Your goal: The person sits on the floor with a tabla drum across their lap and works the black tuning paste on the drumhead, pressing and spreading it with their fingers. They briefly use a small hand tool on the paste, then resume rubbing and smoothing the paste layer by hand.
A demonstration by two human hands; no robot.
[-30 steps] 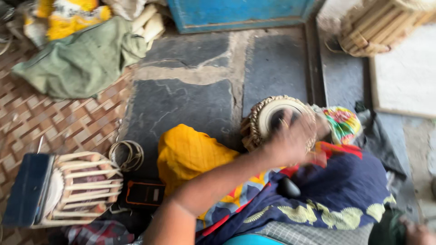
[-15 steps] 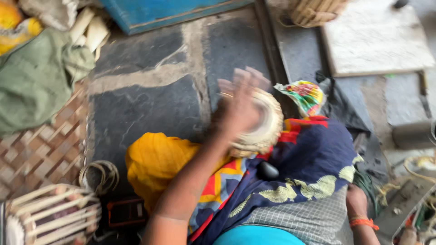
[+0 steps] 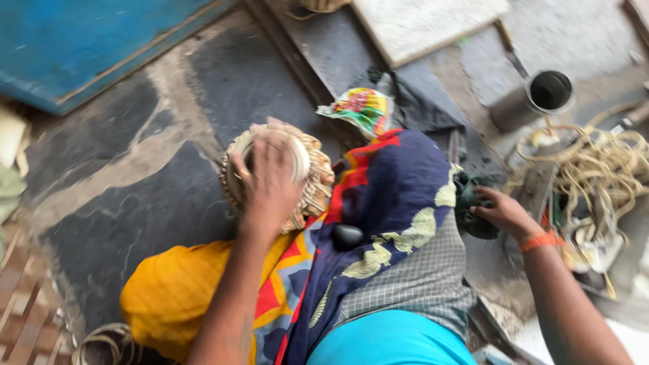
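My left hand [image 3: 270, 181] grips the rim of a round woven cane basket [image 3: 307, 192] that rests against my knee, over blue, red and yellow patterned cloth [image 3: 389, 203]. My right hand [image 3: 501, 211] reaches out to the right and touches a dark green bundle of cloth [image 3: 470, 209] on the ground. An orange band sits on that wrist. A small dark round thing [image 3: 348, 235] lies on my lap.
A tangle of pale cane strips [image 3: 595, 169] lies at the right, with a metal cup [image 3: 549, 91] behind it. A blue board [image 3: 88, 47] stands at the top left, a pale slab [image 3: 426, 23] at the top. A colourful cloth [image 3: 362, 108] lies beyond the basket. Coiled cane [image 3: 101, 341] sits at bottom left.
The view has swung to the right. My left hand stays on the woven basket. My right hand has come into view, reaching to the dark cloth bundle.
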